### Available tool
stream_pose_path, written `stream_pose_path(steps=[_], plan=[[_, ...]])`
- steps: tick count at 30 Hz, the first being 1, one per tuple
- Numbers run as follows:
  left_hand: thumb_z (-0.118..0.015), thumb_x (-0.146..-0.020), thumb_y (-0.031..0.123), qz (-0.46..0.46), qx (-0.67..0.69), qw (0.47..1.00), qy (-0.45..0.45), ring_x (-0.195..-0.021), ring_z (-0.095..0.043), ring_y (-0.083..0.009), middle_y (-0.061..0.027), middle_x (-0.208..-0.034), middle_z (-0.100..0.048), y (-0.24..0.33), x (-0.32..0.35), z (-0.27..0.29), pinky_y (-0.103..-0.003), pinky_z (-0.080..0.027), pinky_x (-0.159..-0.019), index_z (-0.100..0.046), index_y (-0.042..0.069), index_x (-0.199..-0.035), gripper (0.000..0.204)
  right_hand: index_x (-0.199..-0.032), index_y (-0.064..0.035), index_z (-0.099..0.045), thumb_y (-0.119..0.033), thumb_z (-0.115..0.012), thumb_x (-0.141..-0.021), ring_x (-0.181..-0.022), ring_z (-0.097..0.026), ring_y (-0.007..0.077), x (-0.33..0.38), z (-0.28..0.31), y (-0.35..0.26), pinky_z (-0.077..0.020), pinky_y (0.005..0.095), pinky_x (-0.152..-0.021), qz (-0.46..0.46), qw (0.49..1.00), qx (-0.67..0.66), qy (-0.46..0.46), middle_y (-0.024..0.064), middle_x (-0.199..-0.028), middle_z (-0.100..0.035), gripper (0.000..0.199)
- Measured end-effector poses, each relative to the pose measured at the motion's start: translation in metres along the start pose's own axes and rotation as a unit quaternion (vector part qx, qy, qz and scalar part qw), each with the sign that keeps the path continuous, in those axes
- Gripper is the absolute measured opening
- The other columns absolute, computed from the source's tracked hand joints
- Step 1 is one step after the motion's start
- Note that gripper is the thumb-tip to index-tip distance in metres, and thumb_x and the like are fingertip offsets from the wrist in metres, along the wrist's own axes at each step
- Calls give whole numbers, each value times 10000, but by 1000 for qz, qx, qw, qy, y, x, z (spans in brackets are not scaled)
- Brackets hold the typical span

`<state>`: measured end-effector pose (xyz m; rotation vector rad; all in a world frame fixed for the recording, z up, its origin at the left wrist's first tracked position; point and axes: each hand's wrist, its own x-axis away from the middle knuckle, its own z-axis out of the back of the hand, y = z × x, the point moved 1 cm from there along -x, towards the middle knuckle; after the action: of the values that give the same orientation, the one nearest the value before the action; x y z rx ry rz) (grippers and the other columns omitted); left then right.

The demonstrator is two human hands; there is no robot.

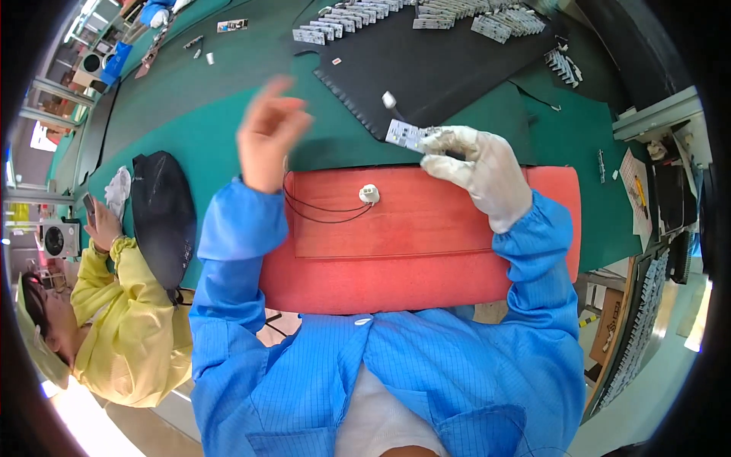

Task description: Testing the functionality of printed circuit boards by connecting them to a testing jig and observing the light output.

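My right hand [480,171], in a white glove, pinches a small white rectangular circuit board [403,135] above the far edge of the red foam pad [426,251]. My bare left hand [268,133] is raised over the green mat [198,137], blurred, fingers loosely apart and holding nothing. On the red pad between my hands lies a small white connector [369,194] with two thin black wires [320,211] looping leftward. A small white part [389,100] with a short lead sits on the black mat [442,68] just beyond the board.
Rows of several white boards [426,14] line the far edge of the black mat. A person in a yellow coat [129,320] sits at my left beside a black bag [161,213]. Papers and trays [655,198] stand at the right.
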<state>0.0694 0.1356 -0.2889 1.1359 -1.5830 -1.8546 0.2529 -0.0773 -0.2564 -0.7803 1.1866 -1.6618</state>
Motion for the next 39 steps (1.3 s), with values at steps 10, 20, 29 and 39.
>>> stream_pose_path(steps=[10,20,29,39], plan=[[-618,-831,27,44,-86,965,-244,-776,-588,-119,-65,-850,-620,19,48,-41,-249,-485,-690,-628,9,-960,131,-998,4,-580,-178,-526,-849,-842,-635,224,5,-9,-1,-512,364,-794,-70,954,-291,-5,155,-1006,-634,242],[-589,-838,-28,37,36,987,-154,-817,-618,-141,-71,-856,-633,15,69,-41,-255,-500,-730,-586,-23,-937,100,-980,26,-594,-66,-674,-749,-859,-637,226,12,-5,-6,-520,357,-802,18,986,-166,19,172,-968,-643,261],[-649,-768,-40,-87,-136,968,-191,-743,-630,-191,-95,-813,-637,23,71,-34,-267,-504,-661,-613,6,-880,126,-955,16,-597,29,-784,-601,-1004,-605,297,13,1,-2,-508,414,-867,83,976,-199,-21,190,-1008,-630,401],[-693,-726,21,-159,-217,942,-199,-768,-577,-285,-108,-795,-597,7,68,-33,-332,-475,-659,-591,31,-830,146,-1034,42,-597,-96,-598,-788,-688,-652,187,9,10,21,-530,296,-586,189,964,185,40,141,-810,-667,282]])
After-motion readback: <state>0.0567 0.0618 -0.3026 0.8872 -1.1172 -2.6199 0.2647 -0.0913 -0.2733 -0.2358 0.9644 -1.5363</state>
